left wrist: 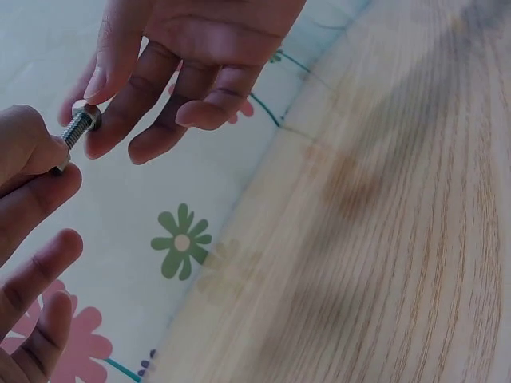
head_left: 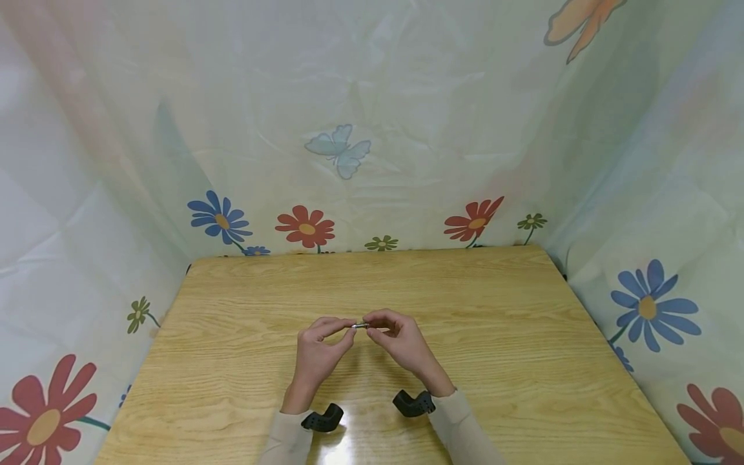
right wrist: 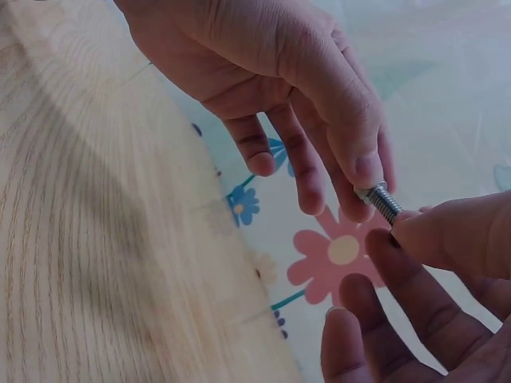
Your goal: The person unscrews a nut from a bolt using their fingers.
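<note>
A small silvery threaded bolt [head_left: 361,325] is held up between both hands above the table. My left hand [head_left: 318,352] pinches one end of it between thumb and fingertips. The other end is pinched by my right hand [head_left: 405,343]. Up close in the left wrist view, the bolt [left wrist: 75,132] shows bare thread between the two hands and a wider collar at the right hand's fingers. In the right wrist view, the bolt [right wrist: 386,203] has a wider part at the left fingertips as well. Which part is head or nut, I cannot tell; fingers hide the ends.
Beneath the hands lies a light wooden table [head_left: 232,361]. A pale curtain [head_left: 418,129] with printed flowers and butterflies encloses its back and sides. Each wrist wears a black camera mount, the left mount [head_left: 323,418] and the right mount [head_left: 414,403].
</note>
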A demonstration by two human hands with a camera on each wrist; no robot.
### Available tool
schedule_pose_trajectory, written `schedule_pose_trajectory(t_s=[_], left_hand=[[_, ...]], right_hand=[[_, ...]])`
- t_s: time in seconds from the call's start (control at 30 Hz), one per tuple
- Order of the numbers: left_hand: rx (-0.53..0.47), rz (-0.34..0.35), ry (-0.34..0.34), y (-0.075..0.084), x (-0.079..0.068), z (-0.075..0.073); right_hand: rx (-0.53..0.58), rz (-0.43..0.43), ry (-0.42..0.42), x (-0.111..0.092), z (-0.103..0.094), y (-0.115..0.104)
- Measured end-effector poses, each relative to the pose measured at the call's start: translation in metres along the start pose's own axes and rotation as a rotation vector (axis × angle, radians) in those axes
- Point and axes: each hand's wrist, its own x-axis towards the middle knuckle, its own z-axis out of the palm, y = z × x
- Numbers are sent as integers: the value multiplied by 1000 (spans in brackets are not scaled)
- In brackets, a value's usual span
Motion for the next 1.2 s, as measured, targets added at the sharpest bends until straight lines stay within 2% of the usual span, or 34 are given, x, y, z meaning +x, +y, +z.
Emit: schedule_pose_trajectory(t_s=[0.3,0.4,0.5,0.57,0.7,0.9,1.2], left_hand=[[-12,-4,4,3,1,0],[-6,13,17,4,2,0],[3,35,38,3,3,1],[9,37,50,13,5,0],[36,39,61,16,6,1],[33,73,38,2,3,2],[6,79,23,2,2,1]], right_hand=[[20,-91,8,-1,-2,-3],[3,-75,37,0,-2,-3],[-5,-18,59,1,-2,-3],[-23,25,58,1,-1,-2],[-64,80,41,3,0,1],[-68,70,32,1,1,0],[-40,10,12,-1,0,-1]])
